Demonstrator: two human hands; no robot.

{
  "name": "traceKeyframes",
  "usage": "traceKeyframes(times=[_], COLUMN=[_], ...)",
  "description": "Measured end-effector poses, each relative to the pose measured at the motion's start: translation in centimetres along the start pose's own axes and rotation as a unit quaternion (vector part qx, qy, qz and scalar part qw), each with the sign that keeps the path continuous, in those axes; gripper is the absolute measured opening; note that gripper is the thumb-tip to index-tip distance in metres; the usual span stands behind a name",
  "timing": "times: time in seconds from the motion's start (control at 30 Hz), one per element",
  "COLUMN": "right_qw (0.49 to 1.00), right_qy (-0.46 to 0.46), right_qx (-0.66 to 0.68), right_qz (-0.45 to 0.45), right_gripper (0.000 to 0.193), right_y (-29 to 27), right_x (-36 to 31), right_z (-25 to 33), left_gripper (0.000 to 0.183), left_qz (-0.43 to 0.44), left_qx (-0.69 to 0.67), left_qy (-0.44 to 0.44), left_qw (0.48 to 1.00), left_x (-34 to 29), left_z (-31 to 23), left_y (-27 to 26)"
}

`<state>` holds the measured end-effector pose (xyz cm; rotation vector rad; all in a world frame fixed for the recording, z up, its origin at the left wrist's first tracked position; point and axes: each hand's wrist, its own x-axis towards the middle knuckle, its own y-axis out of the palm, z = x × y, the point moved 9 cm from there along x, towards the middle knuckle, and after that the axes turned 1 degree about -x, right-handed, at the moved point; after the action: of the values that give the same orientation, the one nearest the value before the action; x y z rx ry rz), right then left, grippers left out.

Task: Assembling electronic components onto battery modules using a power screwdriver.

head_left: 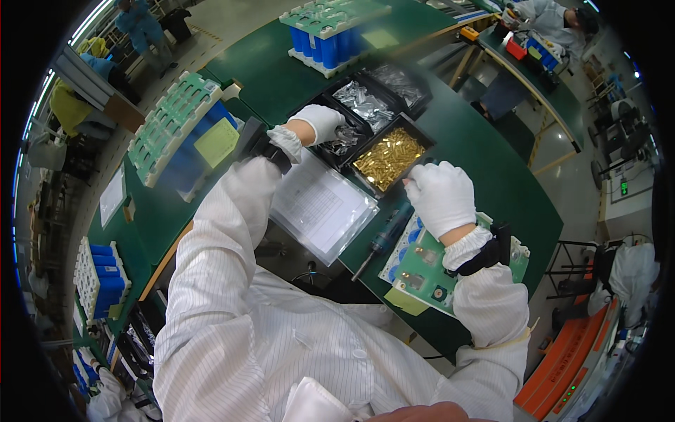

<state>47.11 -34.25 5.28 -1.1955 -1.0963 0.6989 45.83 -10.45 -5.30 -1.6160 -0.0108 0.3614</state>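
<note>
My left hand [320, 124], in a white glove, reaches into a black bin of silver metal pieces [343, 143]. Its fingers are bent together among the pieces, and whatever they grip is hidden. My right hand [441, 198], gloved too, is curled closed beside the black bin of brass-coloured fasteners [389, 159]; I cannot make out anything between its fingertips. Below that hand lies a dark power screwdriver [385, 238], its shaft toward me. Partly under my right wrist is a battery module with a green top plate [429, 271] and blue cells.
More silver pieces fill a bin [364, 104] farther back. A sleeved paper sheet [323, 204] lies between my arms on the green table [492, 151]. Blue-celled battery modules stand at the left [176, 133] and far side [327, 42]. A co-worker [552, 28] works at another bench.
</note>
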Motion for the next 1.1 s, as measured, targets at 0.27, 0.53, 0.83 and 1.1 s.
traceKeyframes(times=[0.27, 0.53, 0.83, 1.1], right_qw=[1.000, 1.000, 0.959, 0.837], right_qy=[-0.007, -0.005, 0.036, 0.186], right_qx=[0.006, 0.015, 0.237, 0.505], right_qz=[-0.005, -0.009, -0.152, -0.101], right_gripper=[0.020, 0.017, 0.033, 0.021], right_y=[-0.1, -0.3, -1.5, 1.6], right_x=[0.0, 0.0, -0.3, -0.9], right_z=[0.0, 0.1, -1.0, -3.9], left_gripper=[0.026, 0.025, 0.013, 0.028], left_qz=[-0.076, -0.152, -0.076, -0.004], left_qx=[-0.023, -0.124, -0.765, -0.836], left_qy=[0.002, -0.049, 0.039, 0.073], left_qw=[0.997, 0.979, 0.638, 0.545], left_x=[-1.3, -3.7, -6.3, -8.7], left_z=[1.4, 2.6, -5.9, -13.4], left_y=[-1.4, -4.7, -2.4, -0.6])
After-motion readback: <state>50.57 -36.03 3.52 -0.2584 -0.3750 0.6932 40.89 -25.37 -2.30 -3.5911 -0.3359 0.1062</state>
